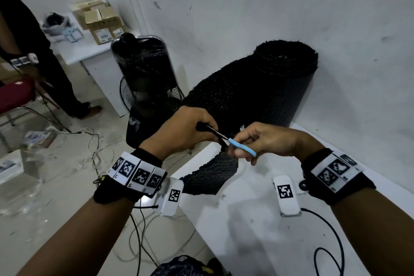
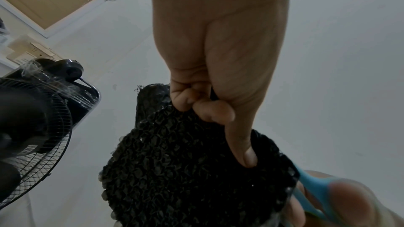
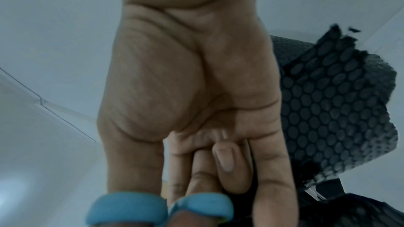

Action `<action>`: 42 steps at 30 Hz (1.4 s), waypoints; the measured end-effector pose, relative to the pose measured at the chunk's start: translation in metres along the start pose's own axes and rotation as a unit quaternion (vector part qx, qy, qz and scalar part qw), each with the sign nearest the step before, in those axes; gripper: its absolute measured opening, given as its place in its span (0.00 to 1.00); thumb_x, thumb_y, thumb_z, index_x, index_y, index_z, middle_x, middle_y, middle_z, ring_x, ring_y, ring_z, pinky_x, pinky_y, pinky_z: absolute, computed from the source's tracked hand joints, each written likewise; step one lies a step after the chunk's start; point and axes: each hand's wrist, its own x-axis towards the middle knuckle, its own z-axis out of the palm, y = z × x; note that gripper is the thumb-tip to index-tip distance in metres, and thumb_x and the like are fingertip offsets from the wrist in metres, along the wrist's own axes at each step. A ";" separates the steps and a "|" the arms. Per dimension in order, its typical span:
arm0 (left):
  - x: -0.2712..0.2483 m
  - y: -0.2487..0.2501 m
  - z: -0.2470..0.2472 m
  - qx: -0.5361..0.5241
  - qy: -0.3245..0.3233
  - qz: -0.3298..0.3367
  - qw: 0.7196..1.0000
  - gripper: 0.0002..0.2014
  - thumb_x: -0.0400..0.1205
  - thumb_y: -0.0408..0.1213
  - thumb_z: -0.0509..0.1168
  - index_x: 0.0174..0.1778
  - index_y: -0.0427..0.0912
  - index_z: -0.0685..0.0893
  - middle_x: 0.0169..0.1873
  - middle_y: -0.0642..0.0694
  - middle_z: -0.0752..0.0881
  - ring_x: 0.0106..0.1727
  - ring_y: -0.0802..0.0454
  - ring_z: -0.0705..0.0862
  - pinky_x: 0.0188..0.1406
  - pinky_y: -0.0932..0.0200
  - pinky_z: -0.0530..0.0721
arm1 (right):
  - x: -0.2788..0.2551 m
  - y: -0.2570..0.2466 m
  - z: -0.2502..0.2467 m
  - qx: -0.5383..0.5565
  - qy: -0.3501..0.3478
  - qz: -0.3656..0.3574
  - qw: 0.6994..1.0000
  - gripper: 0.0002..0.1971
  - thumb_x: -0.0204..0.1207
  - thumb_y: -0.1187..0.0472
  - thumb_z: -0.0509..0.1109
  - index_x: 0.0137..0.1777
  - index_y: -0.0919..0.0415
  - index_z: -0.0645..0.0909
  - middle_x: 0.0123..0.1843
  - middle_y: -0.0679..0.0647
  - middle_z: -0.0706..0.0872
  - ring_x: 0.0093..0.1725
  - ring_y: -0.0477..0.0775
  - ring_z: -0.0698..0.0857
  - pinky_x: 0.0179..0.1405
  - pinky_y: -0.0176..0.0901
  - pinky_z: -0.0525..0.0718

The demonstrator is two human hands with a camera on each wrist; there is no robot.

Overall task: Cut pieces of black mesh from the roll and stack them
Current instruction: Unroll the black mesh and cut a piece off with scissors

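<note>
Cutting underway: right hand (image 1: 266, 141) fingers through blue-handled scissors (image 1: 233, 144), blades in mesh. Left hand (image 1: 182, 129) pinches mesh flap (image 1: 212, 172) taut for clean cut. Roll (image 1: 257, 87) leans against wall, on table (image 1: 257, 219).

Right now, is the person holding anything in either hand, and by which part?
The left hand pinches the black mesh near its edge, beside the cut. The right hand holds the scissors by their blue handle loops.
</note>
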 end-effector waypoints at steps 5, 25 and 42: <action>0.001 0.002 0.002 0.019 -0.003 0.020 1.000 0.07 0.74 0.34 0.80 0.46 0.39 0.92 0.43 0.50 0.88 0.32 0.71 0.82 0.27 0.79 0.75 | 0.000 -0.006 0.000 0.001 0.001 0.016 1.000 0.15 0.73 0.54 0.75 0.55 0.61 0.90 0.34 0.55 0.81 0.38 0.48 0.82 0.39 0.41 0.87; 0.000 -0.006 -0.004 -0.004 0.027 0.039 0.999 0.11 0.67 0.35 0.85 0.40 0.40 0.91 0.42 0.50 0.86 0.36 0.66 0.83 0.34 0.75 0.77 | 0.000 -0.003 0.002 0.000 -0.016 -0.005 1.000 0.15 0.78 0.59 0.75 0.61 0.67 0.86 0.30 0.45 0.81 0.32 0.41 0.81 0.38 0.38 0.85; -0.003 -0.010 -0.006 -0.112 0.032 -0.021 0.993 0.18 0.66 0.34 0.85 0.49 0.42 0.90 0.48 0.47 0.87 0.29 0.66 0.83 0.27 0.70 0.81 | -0.004 0.004 -0.002 0.019 -0.024 -0.009 0.999 0.11 0.75 0.58 0.75 0.56 0.58 0.89 0.41 0.58 0.84 0.38 0.46 0.83 0.38 0.39 0.86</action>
